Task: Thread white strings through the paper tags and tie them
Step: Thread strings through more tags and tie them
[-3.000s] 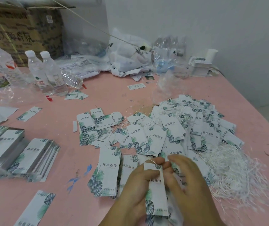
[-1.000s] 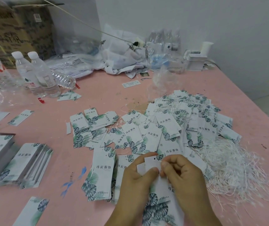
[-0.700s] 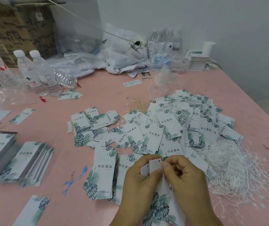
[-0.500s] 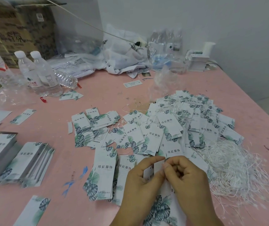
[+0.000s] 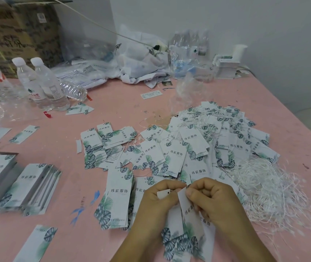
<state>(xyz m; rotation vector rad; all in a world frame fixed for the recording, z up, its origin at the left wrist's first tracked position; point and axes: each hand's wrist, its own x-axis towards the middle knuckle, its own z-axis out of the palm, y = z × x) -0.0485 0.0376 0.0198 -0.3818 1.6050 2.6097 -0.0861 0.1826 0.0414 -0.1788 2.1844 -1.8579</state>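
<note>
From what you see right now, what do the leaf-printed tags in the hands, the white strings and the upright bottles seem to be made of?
Leaf-printed tags: thin card or stiff paper, matte; they stay flat and show a punched hole.
White strings: thin cord, perhaps cotton or synthetic; a loose, tangled heap.
Upright bottles: clear plastic with white caps; see-through, lightly glossy.

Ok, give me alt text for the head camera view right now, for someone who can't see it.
Both hands, left hand and right hand, pinch the top of leaf-printed paper tags over a pink table. A heap of tags lies beyond, loose white strings to the right, stacked tags to the left, water bottles at the back.
</note>
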